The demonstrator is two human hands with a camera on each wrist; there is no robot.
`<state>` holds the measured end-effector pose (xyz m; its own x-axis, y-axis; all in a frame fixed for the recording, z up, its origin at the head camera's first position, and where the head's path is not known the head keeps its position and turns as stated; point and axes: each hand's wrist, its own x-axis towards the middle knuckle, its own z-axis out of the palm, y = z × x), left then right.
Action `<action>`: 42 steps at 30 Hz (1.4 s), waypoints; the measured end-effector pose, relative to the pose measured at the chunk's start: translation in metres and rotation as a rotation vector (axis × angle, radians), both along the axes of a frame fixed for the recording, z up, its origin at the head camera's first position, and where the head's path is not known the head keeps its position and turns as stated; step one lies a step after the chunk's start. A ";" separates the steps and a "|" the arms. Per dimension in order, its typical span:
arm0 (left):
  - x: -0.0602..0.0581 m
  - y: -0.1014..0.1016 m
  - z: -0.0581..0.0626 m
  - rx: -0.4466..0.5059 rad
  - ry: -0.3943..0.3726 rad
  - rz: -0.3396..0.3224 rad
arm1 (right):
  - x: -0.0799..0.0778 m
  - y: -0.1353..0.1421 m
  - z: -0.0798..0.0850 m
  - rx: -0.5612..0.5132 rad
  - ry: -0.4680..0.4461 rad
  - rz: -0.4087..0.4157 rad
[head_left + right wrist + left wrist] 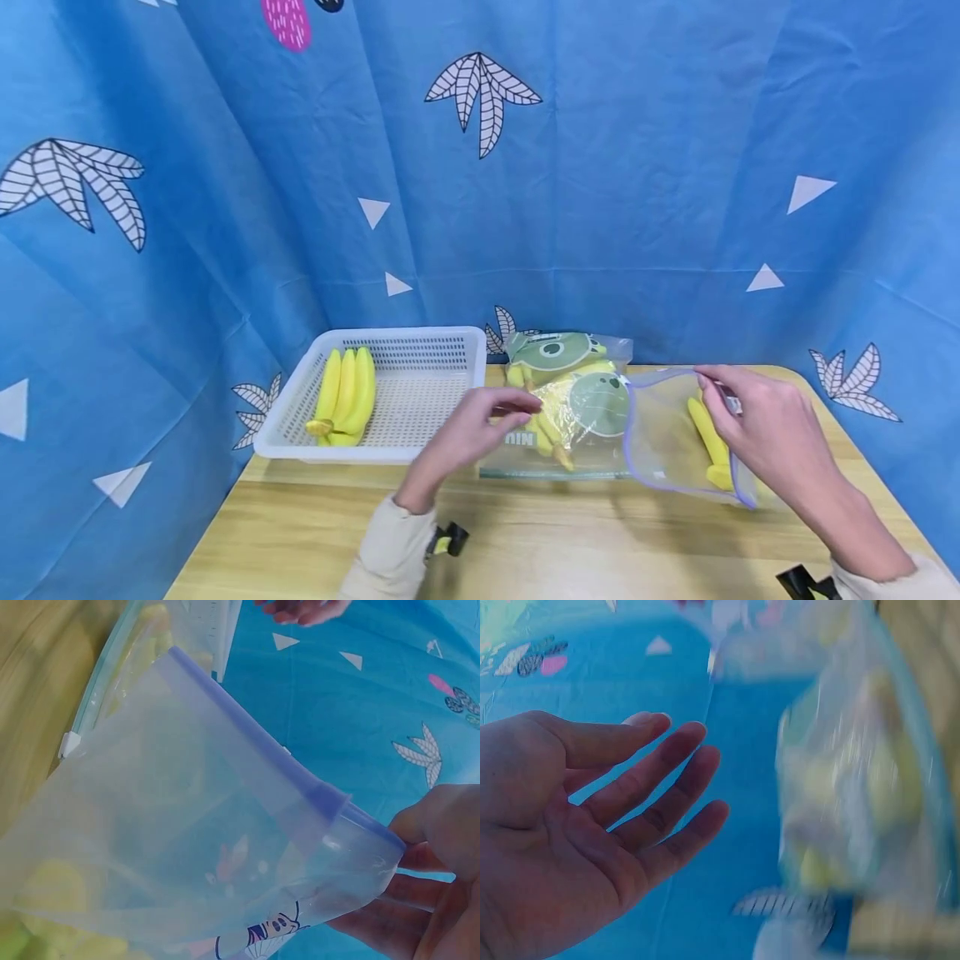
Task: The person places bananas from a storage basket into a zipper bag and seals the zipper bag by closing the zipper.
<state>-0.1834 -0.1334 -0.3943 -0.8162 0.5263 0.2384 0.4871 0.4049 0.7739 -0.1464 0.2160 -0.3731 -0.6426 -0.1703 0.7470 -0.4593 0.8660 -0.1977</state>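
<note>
My right hand point(776, 429) pinches the purple-edged mouth of a clear zip bag point(667, 446). Its mouth gapes toward the left, and a yellow toy banana point(711, 442) shows inside. In the right wrist view, the bag point(172, 795) hangs from thumb and fingers, with yellow shapes low in it. Loosely bent and holding nothing, my left hand point(476, 433) hovers between the basket and a second clear bag point(600, 404) with a green edge. That bag holds several bananas and bears green cartoon prints. It looks blurred in the left wrist view.
At the left stands a white perforated basket point(468, 367) with several bananas point(347, 392) along its left side. Everything rests on a wooden table point(300, 533). A blue patterned curtain point(637, 167) surrounds it at the back and sides.
</note>
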 end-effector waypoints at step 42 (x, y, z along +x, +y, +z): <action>-0.004 -0.234 -0.027 -0.520 0.094 0.591 | 0.010 0.016 -0.025 -0.395 -0.129 0.020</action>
<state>-0.1876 -0.3672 -0.4210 -0.9838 0.0750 0.1625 0.1327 0.9150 0.3811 -0.1365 0.2324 -0.3977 -0.7349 0.1004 0.6708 -0.4246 0.7031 -0.5704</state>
